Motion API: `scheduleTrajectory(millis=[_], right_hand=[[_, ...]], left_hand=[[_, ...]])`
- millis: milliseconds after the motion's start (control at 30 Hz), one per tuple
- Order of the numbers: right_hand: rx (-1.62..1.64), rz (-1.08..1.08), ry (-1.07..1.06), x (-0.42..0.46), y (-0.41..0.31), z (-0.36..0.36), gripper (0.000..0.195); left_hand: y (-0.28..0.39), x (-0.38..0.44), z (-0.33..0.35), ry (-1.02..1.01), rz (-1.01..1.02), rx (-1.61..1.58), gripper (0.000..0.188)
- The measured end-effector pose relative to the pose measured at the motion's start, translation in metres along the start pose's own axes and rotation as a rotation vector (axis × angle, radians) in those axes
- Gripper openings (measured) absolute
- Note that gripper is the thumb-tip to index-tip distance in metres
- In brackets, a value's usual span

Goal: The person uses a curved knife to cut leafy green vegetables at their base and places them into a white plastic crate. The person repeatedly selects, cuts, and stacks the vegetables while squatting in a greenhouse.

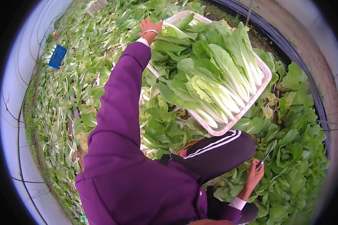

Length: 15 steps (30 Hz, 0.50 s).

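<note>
Before me a pale pink-white plastic crate [266,70] sits tilted among the plants, heaped with long-leaved cabbages [214,84]. Their white stem ends face its near right rim. My left hand [151,28], with a light bracelet at the wrist, reaches to the crate's far left side. Its fingers are spread beside a white stalk and the rim; I see nothing held in them. Low on the right, beside my bent knee, my right hand [255,171] grips a knife [263,161] by its dark handle. The slim blade points up towards leafy cabbages still standing [288,154].
Cut leaves and white stalks [81,84] cover the ground to the left. A blue crate [57,56] and a pale crate [96,7] stand farther off. Dark plastic sheeting [298,56] and a dirt strip run along the right. Plastic greenhouse film [14,98] curves up at left.
</note>
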State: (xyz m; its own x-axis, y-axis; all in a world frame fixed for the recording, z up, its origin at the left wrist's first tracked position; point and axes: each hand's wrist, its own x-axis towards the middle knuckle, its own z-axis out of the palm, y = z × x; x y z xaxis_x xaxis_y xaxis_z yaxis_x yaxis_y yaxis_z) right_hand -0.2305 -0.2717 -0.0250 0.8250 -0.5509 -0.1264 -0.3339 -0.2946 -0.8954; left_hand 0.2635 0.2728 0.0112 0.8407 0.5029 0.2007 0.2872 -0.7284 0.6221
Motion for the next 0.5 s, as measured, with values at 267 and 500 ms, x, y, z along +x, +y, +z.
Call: scheduleTrajectory(millis=[267, 500], right_hand=[[0.032, 0.069, 0.036, -0.018, 0.021, -0.005, 0.023], [0.054, 0.146, 0.138, -0.039, 0.027, -0.017, 0.027]], left_hand=[[-0.055, -0.036, 0.046, -0.141, 0.301, 0.395, 0.069], [-0.079, -0.025, 0.098, -0.163, 0.438, 0.466, 0.063]])
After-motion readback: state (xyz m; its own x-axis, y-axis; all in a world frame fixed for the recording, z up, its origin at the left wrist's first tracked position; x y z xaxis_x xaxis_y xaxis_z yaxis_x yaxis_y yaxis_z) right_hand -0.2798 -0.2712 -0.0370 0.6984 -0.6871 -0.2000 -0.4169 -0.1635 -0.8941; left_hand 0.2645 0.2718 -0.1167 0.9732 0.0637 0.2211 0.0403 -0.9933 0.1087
